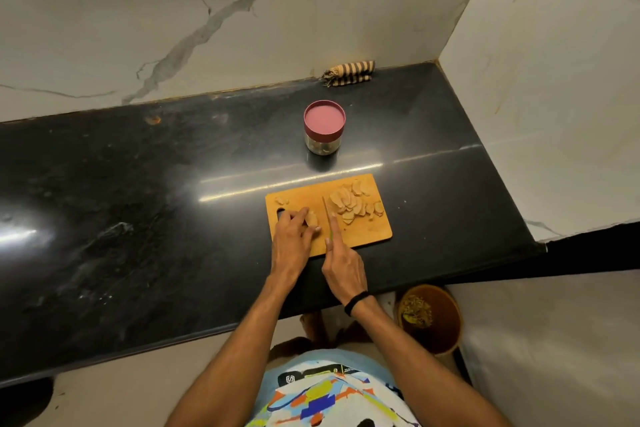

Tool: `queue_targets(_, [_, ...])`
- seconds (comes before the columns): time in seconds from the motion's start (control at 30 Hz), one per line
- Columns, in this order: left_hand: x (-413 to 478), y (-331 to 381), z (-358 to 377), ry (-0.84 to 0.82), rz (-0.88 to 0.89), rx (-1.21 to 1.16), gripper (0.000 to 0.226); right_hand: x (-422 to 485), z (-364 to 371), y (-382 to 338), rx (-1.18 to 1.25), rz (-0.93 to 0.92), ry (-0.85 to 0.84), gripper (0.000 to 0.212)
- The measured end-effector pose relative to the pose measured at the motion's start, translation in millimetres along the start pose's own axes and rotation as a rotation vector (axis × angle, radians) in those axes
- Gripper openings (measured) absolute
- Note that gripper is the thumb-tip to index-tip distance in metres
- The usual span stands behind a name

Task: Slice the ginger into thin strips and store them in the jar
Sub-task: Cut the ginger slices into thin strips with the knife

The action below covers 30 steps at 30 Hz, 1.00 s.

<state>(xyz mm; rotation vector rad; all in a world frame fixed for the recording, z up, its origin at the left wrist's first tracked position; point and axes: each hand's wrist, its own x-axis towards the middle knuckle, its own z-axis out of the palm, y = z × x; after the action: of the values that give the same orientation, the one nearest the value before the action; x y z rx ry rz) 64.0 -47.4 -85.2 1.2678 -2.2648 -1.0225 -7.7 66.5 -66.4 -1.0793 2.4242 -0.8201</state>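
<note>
— What does the head view show?
— A wooden cutting board [365,234] on a black counter [138,201]. The left hand [292,236] curls its fingers over a ginger piece [312,217] on the board's left half and holds it down.
— And the other hand?
— The right hand [343,263] grips a knife [326,210], index finger stretched along the blade, just right of the ginger piece. Cut slices [349,203] lie heaped on the board's right side. The jar [322,144], its pink lid [324,118] on, stands behind the board, apart from it.
</note>
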Motion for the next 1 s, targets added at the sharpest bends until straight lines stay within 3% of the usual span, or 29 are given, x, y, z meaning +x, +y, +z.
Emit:
queue_targets(0.33, [-8,-12,11,0.055,0.062,0.035,0.046,-3,10,1,-0.059,-0.051,-0.037,0.062])
queue_targets(1.0, [-5,-11,21,0.177,0.089,0.109,0.042,2,2,-5,-0.109,0.044,-0.168,0.071])
